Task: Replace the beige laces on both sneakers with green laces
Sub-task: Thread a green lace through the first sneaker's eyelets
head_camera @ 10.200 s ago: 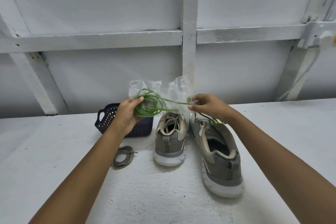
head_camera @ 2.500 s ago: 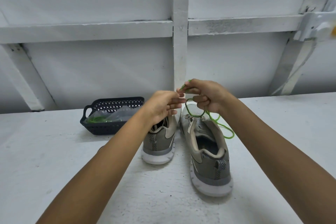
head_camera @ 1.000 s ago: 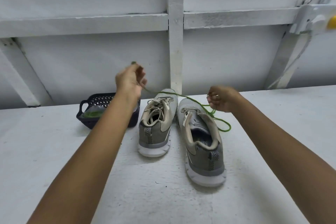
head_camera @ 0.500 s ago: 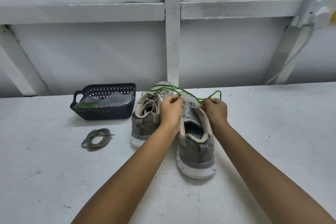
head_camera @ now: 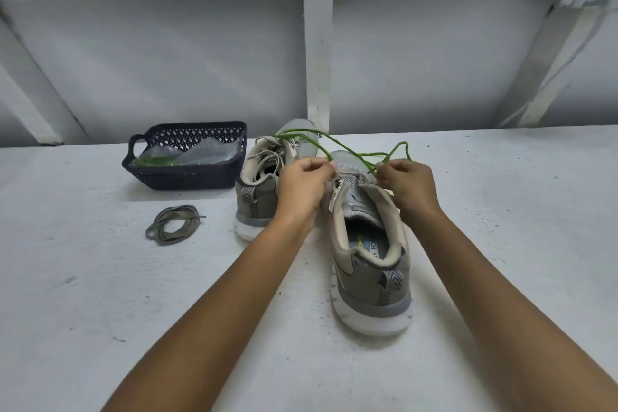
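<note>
Over the front of the right sneaker (head_camera: pixel 371 278), your left hand (head_camera: pixel 302 187) and right hand (head_camera: pixel 406 186) each pinch the green lace (head_camera: pixel 351 153), and its loose loops lie across the left sneaker (head_camera: pixel 257 197), so a hard pull could snag them there or leave uneven ends.

On the table (head_camera: pixel 100 278) two sneakers stand side by side, heels toward the near edge, the left sneaker (head_camera: pixel 257 197) set farther back than the right sneaker (head_camera: pixel 371 271), with their toes near the wall (head_camera: pixel 167 60) behind. Left of the left sneaker sits a basket (head_camera: pixel 187 177) with a plastic bag (head_camera: pixel 200 154) in it, and a coiled lace (head_camera: pixel 174 224) lies nearer than the basket. The left grip (head_camera: pixel 306 184) and right grip (head_camera: pixel 406 186) sit over the right sneaker's far half, each pinching a loose lace (head_camera: pixel 337 144) that arcs over both toes.
</note>
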`<move>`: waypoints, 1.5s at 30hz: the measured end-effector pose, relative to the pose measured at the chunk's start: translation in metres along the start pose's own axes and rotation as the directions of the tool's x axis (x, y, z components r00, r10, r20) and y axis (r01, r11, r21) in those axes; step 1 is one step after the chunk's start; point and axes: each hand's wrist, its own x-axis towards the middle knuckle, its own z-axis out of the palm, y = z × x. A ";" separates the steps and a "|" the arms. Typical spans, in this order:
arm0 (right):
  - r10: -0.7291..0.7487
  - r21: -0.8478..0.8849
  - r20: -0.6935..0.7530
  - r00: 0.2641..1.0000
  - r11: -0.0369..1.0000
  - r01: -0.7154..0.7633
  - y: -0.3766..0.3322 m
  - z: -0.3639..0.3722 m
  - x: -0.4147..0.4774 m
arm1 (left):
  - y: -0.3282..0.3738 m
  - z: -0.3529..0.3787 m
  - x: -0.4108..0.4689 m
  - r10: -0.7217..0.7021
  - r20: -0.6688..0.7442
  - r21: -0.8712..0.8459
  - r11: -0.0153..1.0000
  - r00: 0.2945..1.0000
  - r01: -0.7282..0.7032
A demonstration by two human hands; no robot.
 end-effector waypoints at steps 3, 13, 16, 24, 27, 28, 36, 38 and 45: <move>-0.049 -0.095 0.000 0.999 0.994 0.049 0.001 0.003 0.007 | 0.007 0.000 0.011 0.148 -0.028 0.158 0.977 0.989 -0.142; -0.047 -0.198 0.013 0.999 0.979 0.049 0.011 0.003 0.016 | 0.004 0.005 0.035 0.327 0.074 0.663 0.690 0.942 -0.292; -0.031 -0.194 0.029 0.999 0.980 0.036 0.011 0.002 0.017 | 0.009 0.005 0.040 0.296 0.123 0.732 0.617 0.947 -0.288; -0.055 -0.177 0.069 0.996 0.982 0.066 0.013 0.001 0.018 | 0.016 0.004 0.051 0.163 0.151 0.788 0.576 0.975 -0.218; -0.050 -0.176 0.072 0.996 0.982 0.062 0.014 0.001 0.018 | 0.014 0.005 0.052 0.167 0.140 0.788 0.577 0.976 -0.212; -0.048 -0.181 0.071 0.996 0.982 0.060 0.014 0.001 0.018 | 0.013 0.005 0.053 0.176 0.140 0.790 0.574 0.975 -0.216; -0.025 -0.261 0.099 0.995 0.964 0.050 0.011 0.001 0.019 | 0.008 0.010 0.050 0.222 0.182 0.868 0.422 0.958 -0.262; -0.015 -0.257 0.103 0.995 0.966 0.041 0.010 0.000 0.020 | 0.008 0.010 0.049 0.241 0.223 0.896 0.330 0.945 -0.296; -0.064 -0.419 0.120 0.991 0.901 0.109 0.009 0.003 0.026 | 0.016 0.013 0.043 0.171 0.317 0.931 0.134 0.933 -0.341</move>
